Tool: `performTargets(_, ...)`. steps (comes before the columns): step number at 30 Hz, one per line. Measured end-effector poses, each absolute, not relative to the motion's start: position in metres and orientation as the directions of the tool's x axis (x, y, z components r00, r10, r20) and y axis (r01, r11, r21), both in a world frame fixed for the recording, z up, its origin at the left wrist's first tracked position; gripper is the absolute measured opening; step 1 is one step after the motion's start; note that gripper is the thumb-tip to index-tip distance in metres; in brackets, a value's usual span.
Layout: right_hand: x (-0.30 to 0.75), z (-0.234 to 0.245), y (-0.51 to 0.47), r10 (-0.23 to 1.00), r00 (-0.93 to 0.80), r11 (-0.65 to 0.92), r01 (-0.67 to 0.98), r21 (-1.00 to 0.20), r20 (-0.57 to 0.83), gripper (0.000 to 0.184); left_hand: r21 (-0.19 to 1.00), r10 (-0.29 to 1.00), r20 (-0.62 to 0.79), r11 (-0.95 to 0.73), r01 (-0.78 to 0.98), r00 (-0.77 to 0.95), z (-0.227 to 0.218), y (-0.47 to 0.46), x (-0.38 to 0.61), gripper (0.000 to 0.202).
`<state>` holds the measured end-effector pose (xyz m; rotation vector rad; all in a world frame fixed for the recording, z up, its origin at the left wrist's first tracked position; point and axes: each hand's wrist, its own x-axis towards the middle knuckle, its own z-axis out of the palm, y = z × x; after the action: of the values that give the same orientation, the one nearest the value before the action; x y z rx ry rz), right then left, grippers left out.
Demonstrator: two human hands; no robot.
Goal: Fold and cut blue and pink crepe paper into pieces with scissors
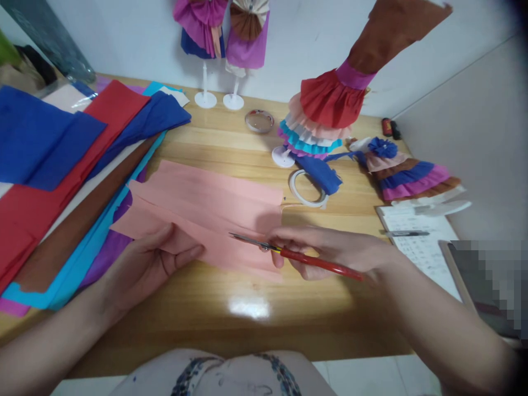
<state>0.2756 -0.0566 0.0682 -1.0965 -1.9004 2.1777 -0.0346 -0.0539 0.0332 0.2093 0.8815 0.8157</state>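
A sheet of pink crepe paper (214, 192) lies over the wooden table in front of me, its left end creased and folded. My left hand (160, 256) pinches the near edge of this paper between thumb and fingers. Over the paper's right part, my right hand (313, 247) grips a pair of scissors (317, 263) with red handles. Their blades point left above the pink sheet and look closed or nearly so. The fingers of the right hand also reach the paper's right edge; whether they hold it too is hard to tell.
Folded coloured papers (61, 181) are stacked at left. Small paper dresses on white stands (205, 100) line the back, with a tall layered dress (330, 99) at right. Near it lie a tape roll (307, 187), a blue strip (319, 170), a striped dress (412, 176) and a notebook (421, 256).
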Motion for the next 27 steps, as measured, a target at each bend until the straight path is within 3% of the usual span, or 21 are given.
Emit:
performTargets(3, 0.272, 0.068, -0.056, 0.486, -0.741, -0.211, 0.415, -0.885, -0.463, 0.051, 0.487, 0.717, -0.585, 0.685, -0.542, 0.379, 0.034, -0.054, -0.034, 0.053)
performTargets(9, 0.264, 0.062, -0.065, 0.641, -0.633, -0.133, 0.466, -0.875, -0.434, 0.048, 0.503, 0.722, -0.597, 0.677, -0.537, 0.351, 0.036, -0.054, -0.035, 0.056)
performTargets(20, 0.26, 0.053, -0.069, 0.642, -0.625, -0.344, 0.284, -0.895, -0.445, 0.04, 0.433, 0.688, -0.633, 0.695, -0.574, 0.355, 0.031, -0.054, -0.036, 0.037)
performTargets(27, 0.262, 0.049, -0.07, 0.634, -0.614, -0.35, 0.314, -0.883, -0.47, 0.044, 0.395, 0.655, -0.694, 0.694, -0.602, 0.299, 0.025, -0.053, -0.037, 0.028)
